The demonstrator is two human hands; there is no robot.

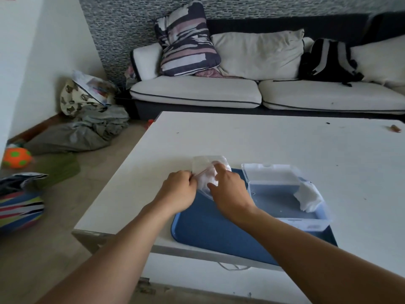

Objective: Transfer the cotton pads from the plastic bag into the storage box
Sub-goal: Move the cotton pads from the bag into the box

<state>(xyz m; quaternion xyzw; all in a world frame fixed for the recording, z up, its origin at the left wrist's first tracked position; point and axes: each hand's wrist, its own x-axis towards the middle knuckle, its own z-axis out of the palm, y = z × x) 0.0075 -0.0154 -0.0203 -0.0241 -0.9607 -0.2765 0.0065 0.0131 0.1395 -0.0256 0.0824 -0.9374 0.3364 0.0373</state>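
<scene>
A clear plastic bag [203,166] of white cotton pads lies at the far left corner of a blue tray [210,229] on the white table. My left hand [178,188] pinches the bag's left edge. My right hand [228,187] has its fingers curled into the bag's mouth around the white pads [205,179]. To the right on the tray stands a clear storage box [287,200] with its lid [269,172] folded open at the back. A few white pads [309,197] lie in the box's right end.
The white table [263,141] runs to a near edge just below the tray. A small brown object [395,129] lies at its far right. Behind it stands a sofa [241,93] with cushions and a backpack [328,60]. Clothes, bags and an orange ball [16,157] cover the floor at left.
</scene>
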